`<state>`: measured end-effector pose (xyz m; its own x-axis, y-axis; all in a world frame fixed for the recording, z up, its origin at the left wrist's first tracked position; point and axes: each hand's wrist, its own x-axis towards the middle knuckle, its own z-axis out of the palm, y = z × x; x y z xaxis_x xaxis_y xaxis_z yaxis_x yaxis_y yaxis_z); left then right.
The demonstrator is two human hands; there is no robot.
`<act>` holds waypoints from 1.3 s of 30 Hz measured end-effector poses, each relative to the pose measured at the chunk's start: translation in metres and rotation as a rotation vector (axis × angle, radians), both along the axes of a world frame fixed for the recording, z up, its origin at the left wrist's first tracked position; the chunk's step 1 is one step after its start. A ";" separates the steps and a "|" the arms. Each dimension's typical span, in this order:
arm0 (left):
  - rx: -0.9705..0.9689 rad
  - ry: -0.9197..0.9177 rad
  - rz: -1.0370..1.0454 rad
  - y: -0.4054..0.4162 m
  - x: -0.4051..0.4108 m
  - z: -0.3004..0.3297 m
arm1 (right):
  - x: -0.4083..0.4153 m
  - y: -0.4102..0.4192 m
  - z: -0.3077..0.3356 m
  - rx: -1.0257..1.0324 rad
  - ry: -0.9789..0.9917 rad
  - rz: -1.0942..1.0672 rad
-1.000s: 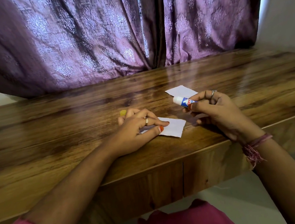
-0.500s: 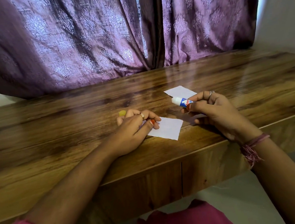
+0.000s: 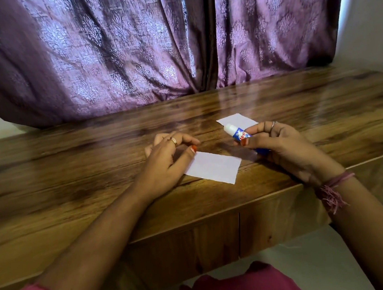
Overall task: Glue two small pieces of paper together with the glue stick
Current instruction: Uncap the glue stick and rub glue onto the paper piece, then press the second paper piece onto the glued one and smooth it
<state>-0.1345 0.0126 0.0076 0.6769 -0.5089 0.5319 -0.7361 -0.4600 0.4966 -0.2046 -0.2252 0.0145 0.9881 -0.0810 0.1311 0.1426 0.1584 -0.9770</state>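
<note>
Wooden table (image 3: 70,177); left hand (image 3: 166,159), fingers curled, thumb pins near paper (image 3: 213,167); right hand (image 3: 278,142) pinches glue stick (image 3: 239,134); stroke gently, paper held flat.

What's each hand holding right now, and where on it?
The right hand grips the glue stick around its lower body, white tip free. The left hand holds nothing clearly; its thumb touches the near paper at its left end.
</note>
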 end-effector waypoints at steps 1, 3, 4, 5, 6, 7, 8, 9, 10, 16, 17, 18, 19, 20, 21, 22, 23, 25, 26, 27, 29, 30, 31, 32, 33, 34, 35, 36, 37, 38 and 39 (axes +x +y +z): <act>-0.050 -0.025 0.041 0.001 0.001 0.001 | 0.001 0.000 0.000 -0.009 0.005 0.007; -0.184 -0.045 0.122 0.003 0.006 0.003 | 0.005 -0.001 0.000 -0.036 0.010 0.031; -0.253 -0.031 0.160 0.005 0.011 0.002 | 0.007 -0.001 0.001 -0.065 0.014 0.050; -0.324 0.007 0.185 0.006 0.017 0.002 | 0.009 0.000 0.002 -0.105 0.016 0.070; -0.404 0.068 0.192 0.007 0.023 0.002 | 0.012 0.000 0.002 -0.144 0.016 0.085; -0.490 0.134 0.191 0.008 0.028 0.001 | 0.016 0.001 0.003 -0.166 0.011 0.093; -0.563 0.176 0.203 0.010 0.033 0.001 | 0.021 0.002 0.004 -0.169 0.004 0.096; -0.614 0.194 0.231 0.012 0.038 0.002 | 0.027 0.003 0.006 -0.172 -0.006 0.100; -0.651 0.215 0.265 0.014 0.042 0.002 | 0.032 0.004 0.009 -0.192 -0.019 0.105; -0.877 0.468 0.393 0.021 0.059 -0.001 | 0.069 0.014 0.033 -0.346 -0.098 0.125; -0.890 0.483 0.389 0.021 0.059 -0.002 | 0.076 0.017 0.035 -0.355 -0.104 0.125; -0.891 0.492 0.381 0.021 0.059 -0.002 | 0.082 0.021 0.037 -0.364 -0.108 0.128; -0.883 0.499 0.371 0.020 0.058 -0.002 | 0.087 0.025 0.039 -0.369 -0.112 0.133; -0.871 0.504 0.364 0.020 0.057 -0.002 | 0.092 0.029 0.040 -0.370 -0.116 0.140; -0.862 0.508 0.359 0.020 0.057 -0.002 | 0.097 0.034 0.042 -0.366 -0.124 0.145; -0.860 0.510 0.357 0.020 0.056 -0.002 | 0.100 0.038 0.043 -0.364 -0.137 0.149; -0.862 0.511 0.355 0.020 0.057 -0.002 | 0.104 0.042 0.044 -0.363 -0.149 0.155; -0.862 0.510 0.353 0.021 0.057 -0.002 | 0.111 0.047 0.045 -0.361 -0.150 0.180; -0.862 0.517 0.350 0.020 0.057 -0.002 | 0.113 0.049 0.045 -0.364 -0.141 0.196; -0.867 0.528 0.344 0.020 0.057 -0.002 | 0.116 0.050 0.045 -0.373 -0.135 0.210; -0.883 0.547 0.335 0.020 0.057 -0.002 | 0.122 0.053 0.044 -0.406 -0.142 0.216; -0.886 0.551 0.338 0.019 0.057 -0.002 | 0.124 0.056 0.042 -0.427 -0.155 0.212; -0.883 0.550 0.343 0.019 0.057 -0.002 | 0.126 0.059 0.040 -0.449 -0.169 0.206; -0.876 0.549 0.350 0.019 0.057 -0.002 | 0.128 0.062 0.036 -0.467 -0.178 0.199; -0.866 0.548 0.356 0.020 0.057 -0.002 | 0.130 0.065 0.031 -0.489 -0.184 0.187; -0.854 0.548 0.360 0.020 0.058 -0.003 | 0.132 0.068 0.025 -0.518 -0.192 0.171; -0.844 0.548 0.364 0.020 0.058 -0.003 | 0.134 0.070 0.020 -0.552 -0.203 0.159; -0.836 0.546 0.367 0.020 0.058 -0.003 | 0.135 0.071 0.016 -0.575 -0.206 0.156; -0.830 0.541 0.371 0.020 0.059 -0.004 | 0.135 0.072 0.014 -0.581 -0.196 0.166; -0.827 0.536 0.373 0.020 0.059 -0.004 | 0.135 0.073 0.012 -0.579 -0.180 0.186; -0.827 0.533 0.373 0.020 0.059 -0.004 | 0.135 0.073 0.012 -0.581 -0.167 0.207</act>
